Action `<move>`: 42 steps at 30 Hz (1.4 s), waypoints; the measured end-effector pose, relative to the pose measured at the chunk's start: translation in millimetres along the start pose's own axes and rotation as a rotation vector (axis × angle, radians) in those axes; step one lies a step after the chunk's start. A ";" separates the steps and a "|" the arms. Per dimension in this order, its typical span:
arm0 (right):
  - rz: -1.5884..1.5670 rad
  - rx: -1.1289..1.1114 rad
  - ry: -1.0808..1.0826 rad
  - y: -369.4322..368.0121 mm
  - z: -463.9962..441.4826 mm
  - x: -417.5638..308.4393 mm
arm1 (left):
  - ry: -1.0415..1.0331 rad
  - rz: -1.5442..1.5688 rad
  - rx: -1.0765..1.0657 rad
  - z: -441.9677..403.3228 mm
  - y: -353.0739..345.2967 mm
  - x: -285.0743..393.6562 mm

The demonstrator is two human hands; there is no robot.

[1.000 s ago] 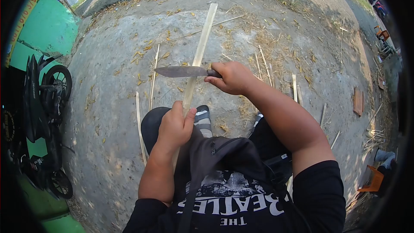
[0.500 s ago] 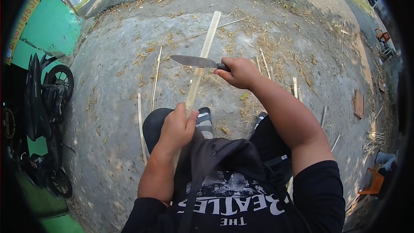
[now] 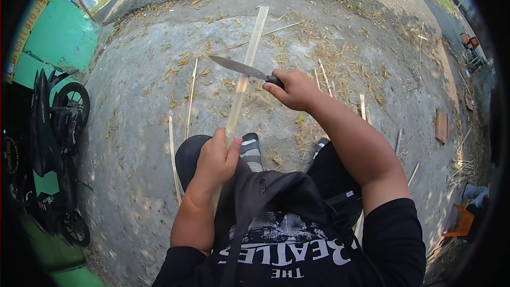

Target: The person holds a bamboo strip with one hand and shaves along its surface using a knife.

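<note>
A long, pale strip that looks like split bamboo [image 3: 238, 98] slants up and away from my lap. My left hand [image 3: 217, 158] is closed around its lower part, and the strip's near end runs down along my thigh. In my right hand [image 3: 291, 90] is a knife [image 3: 239, 67], gripped by its dark handle. Its broad grey blade crosses the strip above the middle, with the tip pointing up and left. Whether the edge bites into the strip I cannot tell.
Thin strips lie on the concrete ground, one left of my knee [image 3: 174, 154] and another farther out [image 3: 191, 95]. A motorcycle [image 3: 50, 154] stands at the left by a green wall [image 3: 69, 34]. Dry leaves and shavings [image 3: 340, 64] litter the ground. An orange chair [image 3: 460, 221] is at right.
The knife blade has tilted, its tip rising. The strip's far end has shifted slightly up and left. My left hand keeps its grip in nearly the same place.
</note>
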State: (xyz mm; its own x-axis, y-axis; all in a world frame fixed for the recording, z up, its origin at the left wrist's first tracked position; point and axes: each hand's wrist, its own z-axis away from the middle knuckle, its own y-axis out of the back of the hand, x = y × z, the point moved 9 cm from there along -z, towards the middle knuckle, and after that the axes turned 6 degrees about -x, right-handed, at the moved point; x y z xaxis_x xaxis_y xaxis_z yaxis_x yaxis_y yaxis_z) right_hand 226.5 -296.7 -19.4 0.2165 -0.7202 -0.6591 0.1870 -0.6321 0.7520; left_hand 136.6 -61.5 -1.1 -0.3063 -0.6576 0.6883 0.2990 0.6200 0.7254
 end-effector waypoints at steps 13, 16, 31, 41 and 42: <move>0.148 0.059 0.144 -3.4 -0.9 -10.6 | -0.010 -0.007 -0.018 0.0 -2.6 2.5; 0.194 0.011 0.159 -4.2 -1.1 -9.7 | -0.012 -0.011 -0.041 1.3 -3.4 2.8; 0.163 -0.006 0.120 -11.9 -5.1 2.5 | 0.006 0.033 -0.039 -0.6 -4.0 -1.5; 0.151 -0.003 0.141 -16.6 1.1 -14.1 | 0.003 0.093 -0.052 0.0 -4.1 -1.5; 0.139 0.016 0.077 -8.3 -4.6 -4.0 | 0.006 0.085 -0.057 0.9 -4.4 -1.9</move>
State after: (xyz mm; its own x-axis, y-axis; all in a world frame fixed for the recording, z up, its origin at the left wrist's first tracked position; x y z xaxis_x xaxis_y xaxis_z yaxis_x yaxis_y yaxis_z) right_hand 228.5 -287.3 -23.0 0.3122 -0.7773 -0.5462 0.1354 -0.5327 0.8354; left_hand 135.1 -62.6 -5.5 -0.2723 -0.6059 0.7475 0.3751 0.6485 0.6624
